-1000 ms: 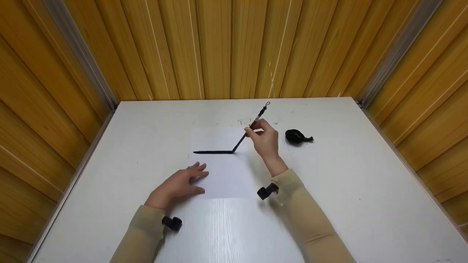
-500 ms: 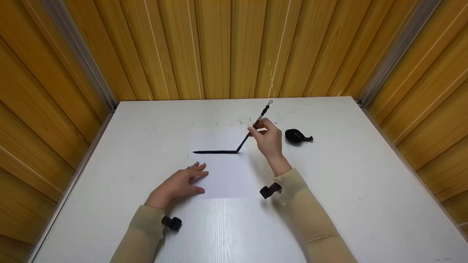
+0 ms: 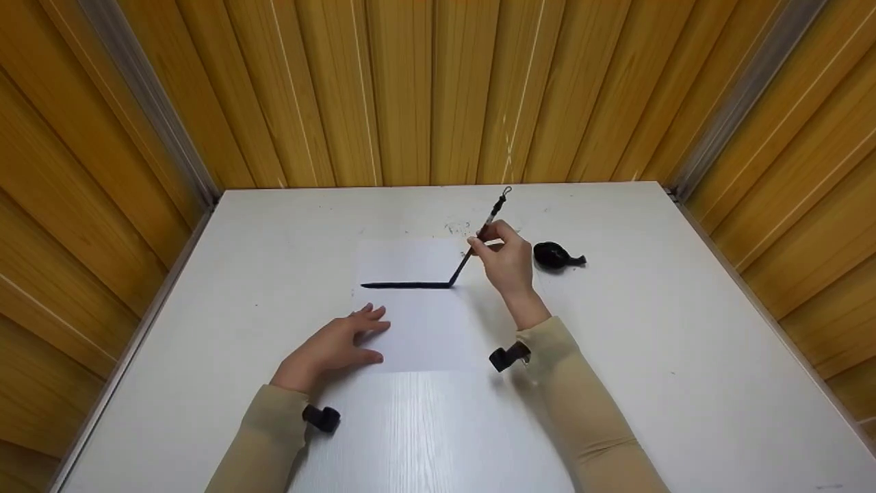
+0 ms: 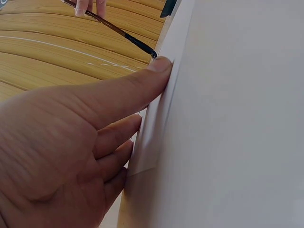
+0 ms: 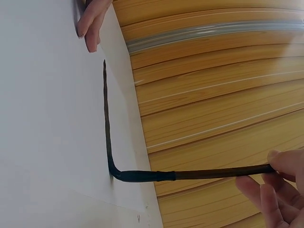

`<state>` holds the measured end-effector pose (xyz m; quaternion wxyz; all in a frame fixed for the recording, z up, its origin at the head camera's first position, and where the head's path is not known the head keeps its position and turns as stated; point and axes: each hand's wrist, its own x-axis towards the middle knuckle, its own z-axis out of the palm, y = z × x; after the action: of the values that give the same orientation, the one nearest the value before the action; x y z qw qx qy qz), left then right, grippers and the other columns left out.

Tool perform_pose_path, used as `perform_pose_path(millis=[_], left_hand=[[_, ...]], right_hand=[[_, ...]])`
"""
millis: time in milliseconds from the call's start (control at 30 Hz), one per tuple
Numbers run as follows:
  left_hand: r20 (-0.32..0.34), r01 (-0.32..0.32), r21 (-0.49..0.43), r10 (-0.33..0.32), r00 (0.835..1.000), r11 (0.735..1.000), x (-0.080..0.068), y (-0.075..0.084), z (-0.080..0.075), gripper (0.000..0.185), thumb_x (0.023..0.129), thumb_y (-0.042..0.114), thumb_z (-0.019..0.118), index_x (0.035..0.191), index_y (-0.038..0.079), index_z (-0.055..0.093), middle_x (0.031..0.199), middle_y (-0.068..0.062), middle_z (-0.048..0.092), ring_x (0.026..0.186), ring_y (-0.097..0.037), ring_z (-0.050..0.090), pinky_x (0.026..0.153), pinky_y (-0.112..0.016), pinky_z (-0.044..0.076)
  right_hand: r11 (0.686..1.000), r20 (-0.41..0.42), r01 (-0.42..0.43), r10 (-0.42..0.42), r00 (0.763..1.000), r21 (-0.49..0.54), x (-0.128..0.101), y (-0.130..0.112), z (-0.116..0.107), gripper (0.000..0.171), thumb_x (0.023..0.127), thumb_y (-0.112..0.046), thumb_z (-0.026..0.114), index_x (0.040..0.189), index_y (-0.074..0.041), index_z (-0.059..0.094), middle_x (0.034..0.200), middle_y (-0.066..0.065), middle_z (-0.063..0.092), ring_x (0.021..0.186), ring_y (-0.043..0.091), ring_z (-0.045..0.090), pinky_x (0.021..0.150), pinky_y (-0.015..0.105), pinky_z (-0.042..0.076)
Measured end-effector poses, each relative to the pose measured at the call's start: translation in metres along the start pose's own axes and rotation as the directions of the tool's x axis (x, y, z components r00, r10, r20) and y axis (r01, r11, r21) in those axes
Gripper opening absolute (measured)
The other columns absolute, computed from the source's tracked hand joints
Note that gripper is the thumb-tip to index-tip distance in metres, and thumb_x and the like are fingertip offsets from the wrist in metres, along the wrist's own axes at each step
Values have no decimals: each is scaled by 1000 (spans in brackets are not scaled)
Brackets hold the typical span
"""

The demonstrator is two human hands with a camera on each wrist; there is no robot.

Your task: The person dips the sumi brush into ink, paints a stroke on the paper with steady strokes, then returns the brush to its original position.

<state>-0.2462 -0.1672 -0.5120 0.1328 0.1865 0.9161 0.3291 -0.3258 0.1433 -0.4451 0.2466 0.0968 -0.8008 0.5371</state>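
My right hand (image 3: 508, 263) pinches a calligraphy brush (image 3: 467, 259) by its handle, thumb against the fingers. The brush leans up to the right, a hanging loop at its top end. Its dark, bent tip (image 5: 116, 173) presses on a white sheet of paper (image 3: 417, 335) at the right end of a straight black ink stroke (image 3: 404, 285). My left hand (image 3: 339, 342) rests with spread, relaxed fingers on the sheet's lower left part, below the stroke. In the left wrist view the thumb (image 4: 128, 92) lies along the paper.
A small black dish with a short handle (image 3: 551, 256) stands right of my right hand. The white table (image 3: 650, 329) has dark smudges (image 3: 457, 226) behind the paper. Yellow wood-look panels (image 3: 404, 89) wall in the back and both sides.
My right hand has slid the brush slightly to the right, and the black stroke has grown longer that way. The left hand has stayed where it was.
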Motion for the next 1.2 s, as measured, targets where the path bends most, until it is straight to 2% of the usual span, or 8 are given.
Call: perform_pose_path(millis=[200,467,700,967,1100,1200], left_hand=[[-5,5,6,-5,1000,1000,1,0,0,61,88,22,82,144,19,62,166,7,39,160,-26,23,129,-51,24],[-6,2,7,-2,1000,1000,1,-1,1,61,88,21,83,144,18,62,165,7,39,160,-26,23,129,-51,24],[-5,-3,12,3,1000,1000,1,0,1,61,88,21,82,145,17,61,165,5,39,160,-26,23,129,-52,24],[17,-48,-8,48,999,999,0,-2,-1,60,89,22,80,145,15,60,165,3,39,161,-26,22,129,-52,23],[18,-51,-12,51,999,999,2,-2,-1,60,90,22,80,145,15,60,166,3,39,161,-25,21,129,-53,22],[12,-45,-16,45,999,999,2,-2,0,60,89,22,80,145,15,60,166,4,39,161,-25,21,129,-53,22]], right_hand=[[999,1,6,-6,1000,-35,1,0,-3,15,89,-11,80,92,-3,67,91,13,75,74,27,79,68,24,60],[1000,1,-10,10,1000,-21,2,-2,-6,14,89,-11,80,93,-4,68,91,13,76,73,28,78,65,14,55],[999,-5,10,-10,1000,-33,2,-4,-9,13,89,-8,79,92,-2,68,92,15,76,72,30,77,64,14,54],[997,-12,51,-51,999,-58,3,-5,-14,13,89,-8,80,92,-1,69,91,15,76,71,30,77,65,18,58],[999,-31,44,-45,999,-20,6,-11,-23,13,90,-9,79,93,-1,69,92,15,75,73,30,77,65,16,56],[996,-79,66,-61,995,57,9,-18,-34,14,90,-7,79,93,2,68,91,16,73,74,26,77,68,16,57]])
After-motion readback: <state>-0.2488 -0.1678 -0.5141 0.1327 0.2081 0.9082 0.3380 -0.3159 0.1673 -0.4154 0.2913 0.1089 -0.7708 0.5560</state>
